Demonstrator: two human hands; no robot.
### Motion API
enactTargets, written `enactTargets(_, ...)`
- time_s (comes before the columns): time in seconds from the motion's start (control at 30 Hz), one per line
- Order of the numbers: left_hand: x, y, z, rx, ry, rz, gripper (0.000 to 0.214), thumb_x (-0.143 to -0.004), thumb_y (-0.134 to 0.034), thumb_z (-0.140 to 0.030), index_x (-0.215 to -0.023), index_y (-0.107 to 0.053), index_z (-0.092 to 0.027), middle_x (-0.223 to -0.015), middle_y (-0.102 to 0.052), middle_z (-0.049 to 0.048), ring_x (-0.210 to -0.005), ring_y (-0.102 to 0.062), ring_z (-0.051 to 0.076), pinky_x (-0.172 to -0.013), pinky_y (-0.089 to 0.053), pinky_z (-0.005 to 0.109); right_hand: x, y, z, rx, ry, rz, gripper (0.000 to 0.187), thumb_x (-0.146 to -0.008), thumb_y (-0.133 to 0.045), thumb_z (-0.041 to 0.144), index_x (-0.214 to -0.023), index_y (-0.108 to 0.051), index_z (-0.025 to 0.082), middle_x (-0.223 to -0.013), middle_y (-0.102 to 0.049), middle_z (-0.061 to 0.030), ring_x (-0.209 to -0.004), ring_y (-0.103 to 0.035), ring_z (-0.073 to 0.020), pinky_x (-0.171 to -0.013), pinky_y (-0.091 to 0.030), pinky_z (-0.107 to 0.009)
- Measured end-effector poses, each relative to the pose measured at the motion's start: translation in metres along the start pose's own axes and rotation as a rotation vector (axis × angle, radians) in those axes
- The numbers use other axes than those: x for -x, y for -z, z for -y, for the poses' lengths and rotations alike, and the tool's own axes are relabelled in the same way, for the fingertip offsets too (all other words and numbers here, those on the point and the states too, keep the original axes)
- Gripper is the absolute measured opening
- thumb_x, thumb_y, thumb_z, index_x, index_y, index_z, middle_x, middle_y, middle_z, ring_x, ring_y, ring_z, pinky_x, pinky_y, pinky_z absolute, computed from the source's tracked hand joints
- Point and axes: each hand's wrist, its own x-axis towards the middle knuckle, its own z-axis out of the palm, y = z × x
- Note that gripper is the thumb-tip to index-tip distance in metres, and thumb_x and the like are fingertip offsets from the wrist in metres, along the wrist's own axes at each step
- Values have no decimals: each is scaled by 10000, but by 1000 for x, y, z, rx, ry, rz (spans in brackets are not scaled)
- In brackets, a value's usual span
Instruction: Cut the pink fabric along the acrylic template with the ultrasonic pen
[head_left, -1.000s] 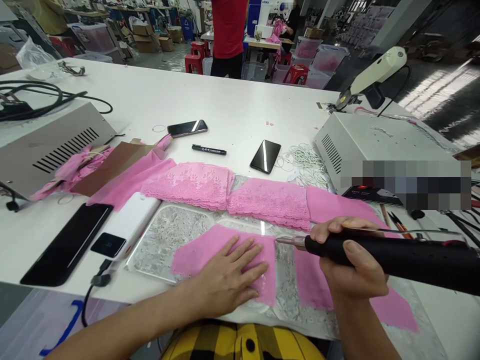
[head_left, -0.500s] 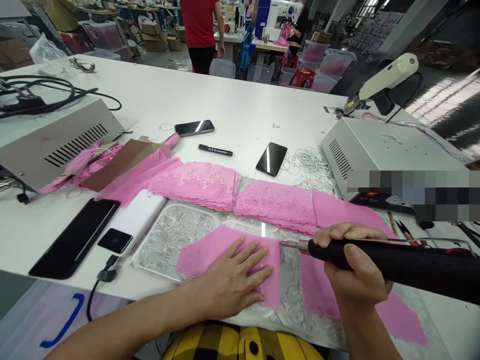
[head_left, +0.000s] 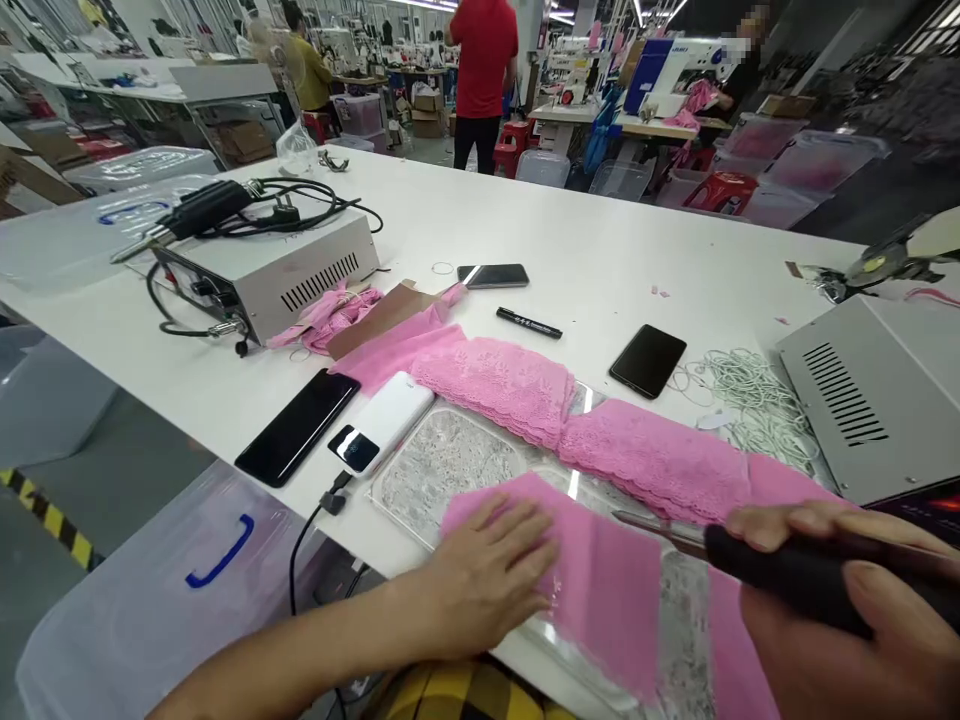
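My left hand point(head_left: 491, 570) lies flat, fingers spread, on a pink fabric piece point(head_left: 600, 580) that rests on a clear scratched plate point(head_left: 442, 470). My right hand point(head_left: 847, 600) is wrapped round the black handle of a hot cutting tool point(head_left: 787, 570), whose metal tip point(head_left: 645, 527) hovers at the fabric piece's upper right edge. Behind them lie pink lace strips point(head_left: 570, 420) in a row.
A white power bank point(head_left: 382, 425) and black phone point(head_left: 298, 427) lie left of the plate. Further back are a marker point(head_left: 529, 323), two phones point(head_left: 647, 360), white elastic loops point(head_left: 750, 385) and grey control boxes point(head_left: 270, 270). A person in red point(head_left: 484, 70) stands beyond the table.
The view has swung left and down, shifting everything to the right. Both hands stay in the same pose on the fabric and tool. The person in red has walked further off.
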Motion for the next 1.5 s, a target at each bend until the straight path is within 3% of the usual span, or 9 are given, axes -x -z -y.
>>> enactTargets(0.2,21,-4,8,18,41,-82,418,-1020,-439,-392,-1335,-544,-138,-1402,-565,115,-1345,-483,269,-1155,-349,462,6,-53,-19,-58,8,130,161,-655,-647,239,-808,-606,214,-722,-550,26,-545,-560,-140,-545,-517,-367)
enactTargets(0.37,20,-10,9,9,13,-123,451,-1001,-476,-425,-1347,-525,-141,-1412,-547,133,-1343,-478,265,-1163,-316,476,11,-71,-30,-56,0,203,154,-693,-656,244,-827,-588,208,-753,-542,33,-573,-574,-130,-591,-528,-367)
enactTargets(0.6,20,-13,9,-9,-3,-195,418,-1001,-470,-423,-1296,-567,-143,-1356,-593,110,-1311,-501,257,-1147,-334,454,12,-75,-35,-45,1,215,160,-702,-642,236,-843,-573,208,-759,-544,35,-577,-569,-124,-595,-527,-360)
enactTargets(1.07,20,-8,8,-2,-6,-196,442,-990,-493,-433,-1294,-569,-122,-1361,-588,132,-1296,-521,274,-1103,-400,436,11,-75,-32,10,28,260,121,-708,-633,232,-803,-560,210,-752,-558,32,-573,-581,-134,-592,-537,-373)
enactTargets(1.3,43,10,15,-12,104,-228,358,-996,-490,-310,-1279,-581,-110,-1351,-606,126,-1337,-494,286,-1169,-317,508,16,-77,-31,-57,-25,285,132,-708,-637,241,-823,-580,210,-763,-555,25,-563,-571,-131,-567,-521,-365)
enactTargets(1.5,65,11,21,-12,170,-242,338,-966,-533,-243,-1284,-575,-137,-1323,-627,125,-1389,-439,274,-1185,-302,523,18,-81,-35,-50,-8,296,128,-716,-642,243,-826,-582,215,-759,-560,25,-561,-571,-129,-569,-518,-359)
